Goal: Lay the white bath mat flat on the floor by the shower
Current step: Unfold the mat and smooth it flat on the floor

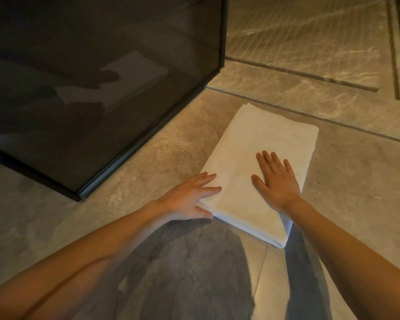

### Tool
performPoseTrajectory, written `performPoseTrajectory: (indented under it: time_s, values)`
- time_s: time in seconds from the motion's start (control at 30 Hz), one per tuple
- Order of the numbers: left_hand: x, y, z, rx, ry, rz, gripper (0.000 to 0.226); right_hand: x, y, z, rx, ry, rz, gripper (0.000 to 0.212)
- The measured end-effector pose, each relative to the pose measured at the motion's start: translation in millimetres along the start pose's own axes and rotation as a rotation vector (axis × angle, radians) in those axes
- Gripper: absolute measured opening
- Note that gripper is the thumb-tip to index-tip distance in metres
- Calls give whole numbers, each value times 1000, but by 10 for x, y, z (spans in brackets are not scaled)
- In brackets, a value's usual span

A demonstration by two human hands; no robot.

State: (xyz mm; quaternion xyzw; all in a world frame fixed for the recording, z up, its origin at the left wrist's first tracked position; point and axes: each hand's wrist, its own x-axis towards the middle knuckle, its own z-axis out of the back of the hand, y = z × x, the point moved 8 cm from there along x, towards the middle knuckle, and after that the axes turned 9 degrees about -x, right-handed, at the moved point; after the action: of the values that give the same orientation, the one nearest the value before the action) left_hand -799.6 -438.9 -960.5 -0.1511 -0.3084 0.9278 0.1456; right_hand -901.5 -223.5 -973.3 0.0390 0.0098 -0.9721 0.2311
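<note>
The white bath mat [252, 155] lies folded into a thick rectangle on the stone floor, just right of the shower's dark glass panel [97, 77]. My left hand [189, 199] grips the mat's near left edge, fingers on top and thumb against the side of the folds. On top of the mat's near part rests my right hand [277, 179], palm down with the fingers spread, holding nothing.
The dark metal frame [134, 146] of the shower glass runs diagonally along the floor to the left of the mat. A recessed floor strip [310, 76] crosses behind the mat. Beige marble tile [356, 192] surrounds it, with my shadow in front.
</note>
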Motion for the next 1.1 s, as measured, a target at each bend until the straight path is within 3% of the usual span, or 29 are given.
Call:
performPoseTrajectory:
  time_s: [0.27, 0.4, 0.5, 0.6, 0.73, 0.97, 1.1]
  values:
    - [-44, 26, 149, -45, -100, 20, 64, -147, 392, 40, 60, 23, -25, 68]
    - [-106, 94, 306, -225, -304, 96, 55, -259, 568, -6, 38, -1, -23, 63]
    - [-108, 137, 384, -434, -392, 247, 64, -256, 548, -17, 25, 4, -25, 63]
    - [-61, 155, 369, -662, -312, 367, 71, -263, 558, -13, 29, 1, -26, 66]
    - [-60, 177, 266, -1096, -187, 479, 60, -266, 559, -29, 17, 7, -27, 68]
    - [-34, 80, 261, -1044, 67, 460, 43, -272, 567, -2, 15, 48, -30, 63]
    - [9, -55, 336, -949, 79, 431, 50, 70, 517, 356, 232, 83, -102, 51]
